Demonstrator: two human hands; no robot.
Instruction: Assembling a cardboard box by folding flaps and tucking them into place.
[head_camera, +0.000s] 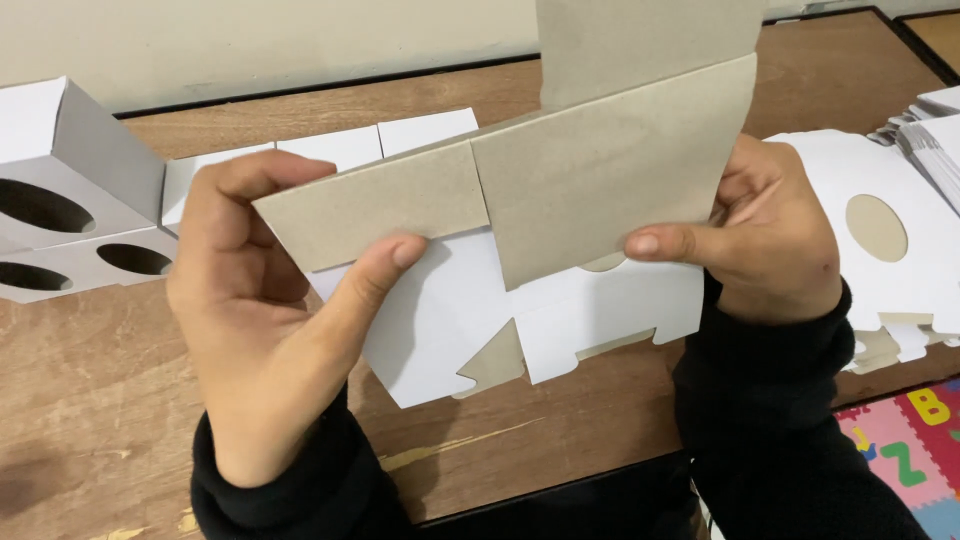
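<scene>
over table (100, 400), carton (520, 230) between fingers (385, 265)

Box blank (560, 200): top flap is cut off by the upper edge; its oval cutout is mostly hidden behind a grey panel. Left hand (270, 310): fingers are concealed behind the card. Stack of flat blanks (935, 130): truncated at the right edge. Folded boxes (70, 190): cropped at left.

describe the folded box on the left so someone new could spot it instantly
Start at the brown wooden table and go to its far left edge, beyond the left hand. There sits the folded white box, already standing as a box, with dark oval holes in its faces. Unlike it, the held cardboard blank and the flat stack on the right are unfolded.
</scene>
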